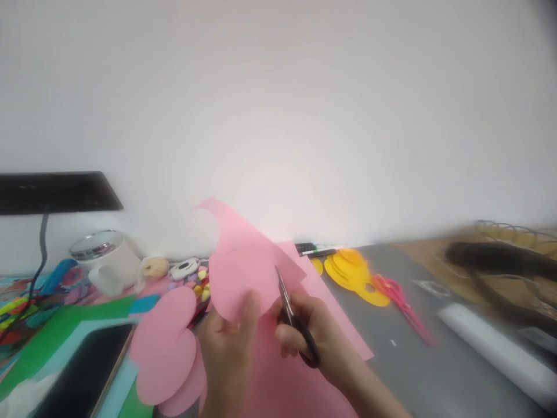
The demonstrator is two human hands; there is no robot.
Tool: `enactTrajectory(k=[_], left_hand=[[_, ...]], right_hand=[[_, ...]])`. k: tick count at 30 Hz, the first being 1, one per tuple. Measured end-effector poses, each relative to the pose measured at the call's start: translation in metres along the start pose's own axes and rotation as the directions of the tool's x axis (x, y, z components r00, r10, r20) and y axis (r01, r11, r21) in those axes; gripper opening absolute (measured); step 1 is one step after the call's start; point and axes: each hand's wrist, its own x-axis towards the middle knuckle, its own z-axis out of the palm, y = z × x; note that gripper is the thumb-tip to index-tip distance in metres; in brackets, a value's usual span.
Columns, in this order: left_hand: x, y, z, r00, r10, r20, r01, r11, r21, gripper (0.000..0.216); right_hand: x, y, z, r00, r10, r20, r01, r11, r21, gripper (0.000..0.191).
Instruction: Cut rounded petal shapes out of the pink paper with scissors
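Between thumb and fingers, my left hand (231,342) pinches a piece of pink paper (243,273) held up off the table. Its lower part has a rounded edge, and a curved strip rises at the top left. My right hand (311,331) grips black-handled scissors (286,302), whose blades meet the paper along its right side. More pink sheets (287,377) lie under both hands. To the left of my left hand are several pink rounded cutouts (167,366), overlapping one another.
Yellow paper cutouts (348,270) and pink scissors (402,305) lie to the right, with a white roll-like object (500,354) beyond. On the left are a phone (87,371), green paper (82,319), a white mug (108,267) and small colourful pieces. A wall (278,116) stands behind.
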Motion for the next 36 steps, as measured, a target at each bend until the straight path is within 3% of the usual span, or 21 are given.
enactTrajectory(k=[3, 7, 13, 20, 36], left_hand=[[0.001, 0.0, 0.0, 1.0, -0.028, 0.01, 0.028, 1.0, 0.008, 0.036], [-0.006, 0.008, 0.002, 0.992, -0.054, 0.116, 0.053, 0.998, 0.019, 0.035], [-0.013, 0.02, 0.005, 0.995, -0.081, 0.065, 0.081, 0.997, 0.013, 0.029], [-0.01, 0.014, 0.0, 0.985, -0.054, 0.164, 0.035, 0.993, 0.112, 0.029], [-0.011, 0.017, 0.002, 0.991, -0.04, 0.126, 0.028, 0.995, 0.098, 0.03]], right_hand=[[-0.001, 0.0, 0.002, 1.0, -0.004, -0.006, 0.004, 1.0, -0.017, 0.015], [-0.002, 0.001, 0.002, 1.0, -0.022, -0.001, 0.022, 1.0, -0.018, 0.015], [-0.001, 0.003, 0.002, 0.999, -0.016, 0.029, 0.016, 1.0, 0.003, 0.026], [0.002, -0.004, -0.001, 0.987, -0.141, 0.074, 0.139, 0.99, 0.032, 0.039], [0.001, -0.01, -0.003, 0.989, -0.122, 0.083, 0.123, 0.992, -0.002, 0.044]])
